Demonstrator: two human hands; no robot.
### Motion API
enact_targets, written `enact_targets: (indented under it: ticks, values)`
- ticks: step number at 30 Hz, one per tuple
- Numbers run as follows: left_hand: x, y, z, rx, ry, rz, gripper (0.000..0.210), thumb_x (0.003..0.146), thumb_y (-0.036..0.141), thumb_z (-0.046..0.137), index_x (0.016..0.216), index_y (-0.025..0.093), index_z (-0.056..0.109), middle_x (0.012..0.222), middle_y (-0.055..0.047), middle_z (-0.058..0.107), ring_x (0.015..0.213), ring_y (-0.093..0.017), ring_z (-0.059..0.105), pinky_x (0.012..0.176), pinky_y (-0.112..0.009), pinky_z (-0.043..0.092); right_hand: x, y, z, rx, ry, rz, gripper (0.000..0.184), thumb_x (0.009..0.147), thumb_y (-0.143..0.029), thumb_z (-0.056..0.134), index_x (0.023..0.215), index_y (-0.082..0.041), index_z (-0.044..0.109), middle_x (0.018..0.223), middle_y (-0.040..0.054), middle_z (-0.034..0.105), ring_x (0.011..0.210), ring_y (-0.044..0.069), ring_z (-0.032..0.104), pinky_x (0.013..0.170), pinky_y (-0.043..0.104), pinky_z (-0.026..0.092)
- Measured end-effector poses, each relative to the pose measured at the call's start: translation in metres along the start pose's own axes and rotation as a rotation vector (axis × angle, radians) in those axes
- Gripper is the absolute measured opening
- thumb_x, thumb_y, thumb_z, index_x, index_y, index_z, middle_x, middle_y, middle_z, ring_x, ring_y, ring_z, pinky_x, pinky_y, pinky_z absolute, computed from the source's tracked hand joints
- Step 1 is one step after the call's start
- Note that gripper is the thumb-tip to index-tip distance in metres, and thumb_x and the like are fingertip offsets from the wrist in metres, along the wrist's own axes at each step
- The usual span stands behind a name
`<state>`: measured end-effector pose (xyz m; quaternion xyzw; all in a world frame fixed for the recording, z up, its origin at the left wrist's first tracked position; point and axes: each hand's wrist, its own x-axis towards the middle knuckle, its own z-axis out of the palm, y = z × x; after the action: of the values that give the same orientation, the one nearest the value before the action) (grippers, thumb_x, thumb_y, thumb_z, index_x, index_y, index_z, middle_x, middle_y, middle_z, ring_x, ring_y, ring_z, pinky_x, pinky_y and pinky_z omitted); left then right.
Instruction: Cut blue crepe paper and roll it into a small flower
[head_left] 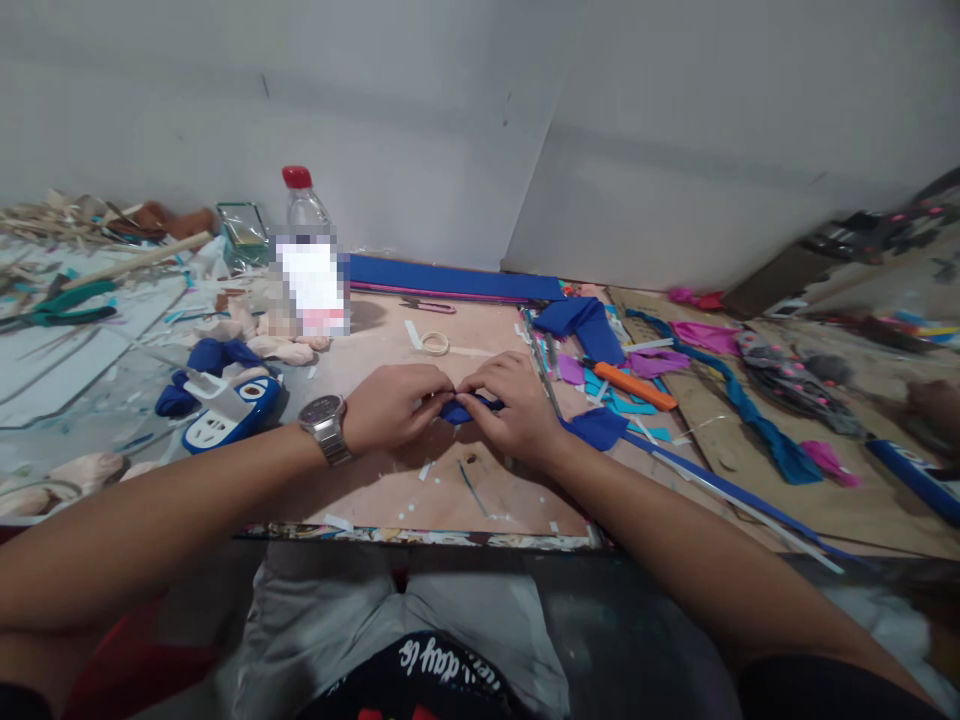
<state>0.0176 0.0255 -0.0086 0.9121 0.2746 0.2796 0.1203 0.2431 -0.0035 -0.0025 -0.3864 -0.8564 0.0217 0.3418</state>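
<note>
- From my remote post I am watching both hands working close together over a pinkish board point(382, 495), in front of the person's body.
- The left hand point(386, 405) is pinching a piece of blue fabric point(454, 413) between thumb and bent fingers, while a metal watch point(324, 425) is circling its wrist.
- The right hand point(519, 405) is gripping the same fabric from the other side, its thumb and fingertips closing on it beside the left fingertips.
- The fabric is sitting between the two hands, partly hiding under the fingers, so I cannot tell how it is folded.
- Just beyond the hands, a pale ring point(435, 353) is lying on the board; a small pink-and-dark tool point(429, 305) is lying farther back.
- To the right, an orange utility knife point(636, 386) is resting among coloured scraps point(622, 402).
- To the left, a blue-and-white device point(238, 415) is resting near the watch, and a red-capped bottle point(306, 208) is standing farther back.
</note>
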Motion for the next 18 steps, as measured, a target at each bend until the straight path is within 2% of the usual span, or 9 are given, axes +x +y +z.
enact_targets:
  ticks: [10, 18]
  values:
    - [0.0022, -0.0021, -0.0006, 0.262, 0.013, 0.137, 0.024, 0.102, 0.022, 0.051, 0.092, 0.018, 0.072, 0.084, -0.004, 0.074, 0.073, -0.018, 0.065, 0.068, -0.032, 0.041, 0.0008, -0.0024, 0.0018, 0.021, -0.127, 0.028, 0.006, 0.098, -0.020, 0.056, 0.093, -0.021, 0.060, 0.091, 0.0060, 0.071, 0.091, 0.024, 0.059, 0.093, 0.045, 0.036]
    - [0.0026, -0.0024, -0.0011, 0.234, 0.008, 0.113, 0.023, 0.104, 0.026, 0.052, 0.096, 0.019, 0.073, 0.089, -0.005, 0.076, 0.078, -0.018, 0.067, 0.069, -0.032, 0.044, 0.0008, 0.0003, 0.0032, 0.025, -0.136, 0.042, 0.009, 0.100, -0.022, 0.055, 0.093, -0.021, 0.060, 0.093, 0.0059, 0.071, 0.093, 0.024, 0.060, 0.094, 0.045, 0.036]
